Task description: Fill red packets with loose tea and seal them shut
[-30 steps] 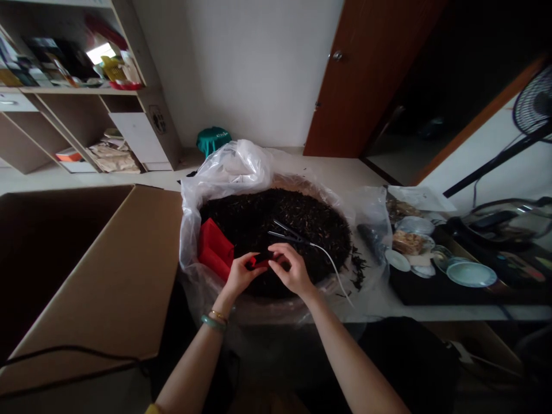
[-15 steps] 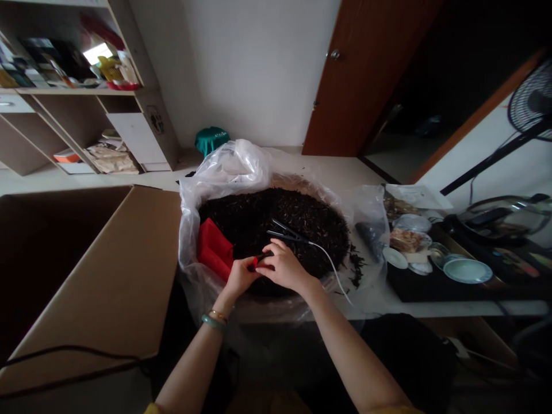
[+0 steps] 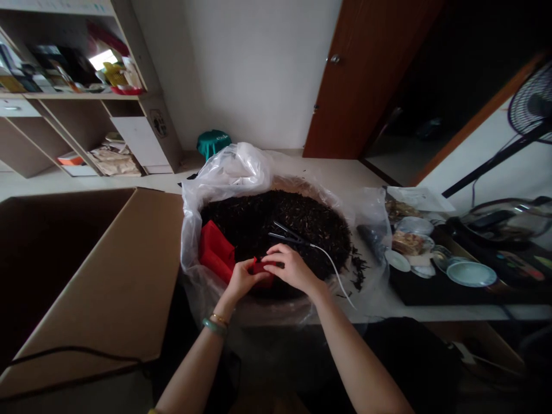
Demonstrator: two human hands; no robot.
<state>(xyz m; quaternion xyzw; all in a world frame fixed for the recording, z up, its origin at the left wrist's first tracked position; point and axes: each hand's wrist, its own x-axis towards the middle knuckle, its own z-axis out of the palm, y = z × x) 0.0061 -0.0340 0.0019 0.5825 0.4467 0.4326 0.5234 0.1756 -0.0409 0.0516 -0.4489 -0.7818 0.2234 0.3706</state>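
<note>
A small red packet (image 3: 266, 282) is held between my two hands, above dark loose shreds that look like dried tea leaves (image 3: 319, 213). My left hand (image 3: 241, 280) pinches its left side between thumb and fingers. From the right, my right hand (image 3: 292, 269) closes its fingers on the top edge; the fingertips partly cover the packet. Just beyond my right hand, a black hair straightener (image 3: 291, 234) with a white cord lies on the shreds, its jaws apart. Larger red packaging (image 3: 214, 248) lies at the left of the heap.
A clear plastic bag (image 3: 192, 230) lines the heap's container. On the left stands an open cardboard box (image 3: 103, 264). Dishes, including a pale oval one (image 3: 471, 272), and a glass lid (image 3: 509, 218) sit on the right. A fan (image 3: 535, 103) stands beyond them.
More of the red packet now shows between my hands, where before only a small bit was visible. My right fingers have shifted onto its top edge. The view has tilted slightly.
</note>
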